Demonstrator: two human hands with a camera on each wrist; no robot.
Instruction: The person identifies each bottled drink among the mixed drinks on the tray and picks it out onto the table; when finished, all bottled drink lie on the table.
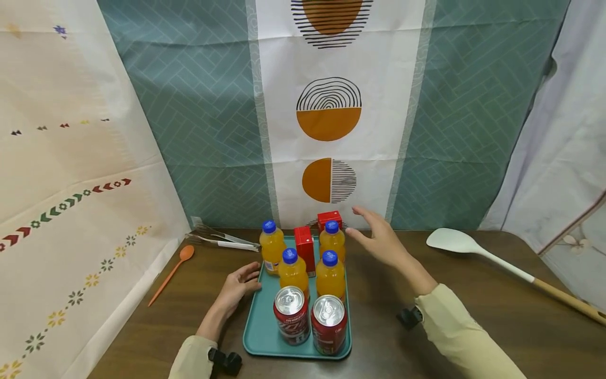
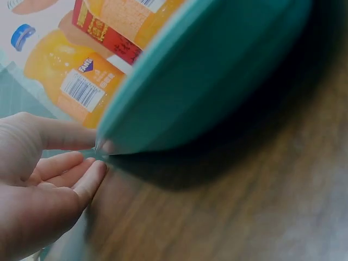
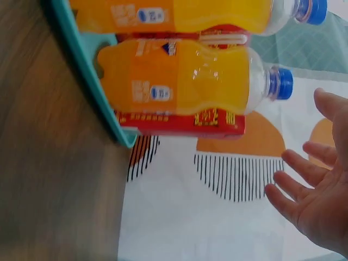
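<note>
Teal round-cornered tray (image 1: pixel 261 330) between my hands; left hand (image 1: pixel 236 287) loose against its rim, right hand (image 1: pixel 382 241) spread and free; back red carton (image 1: pixel 329 216) kinda blocked by a bottle (image 1: pixel 332 242).

In head view, saw orange spoon (image 1: pixel 176 267) and pronged cutlery (image 1: pixel 236 245) at eight o'clock on brown table (image 1: pixel 383 342), wooden-handled white spatula (image 1: pixel 508 266) near four, teal-and-white patterned cloth (image 1: pixel 331 118) toward twelve, cream decorated cloth (image 1: pixel 71 179) toward nine.
</note>
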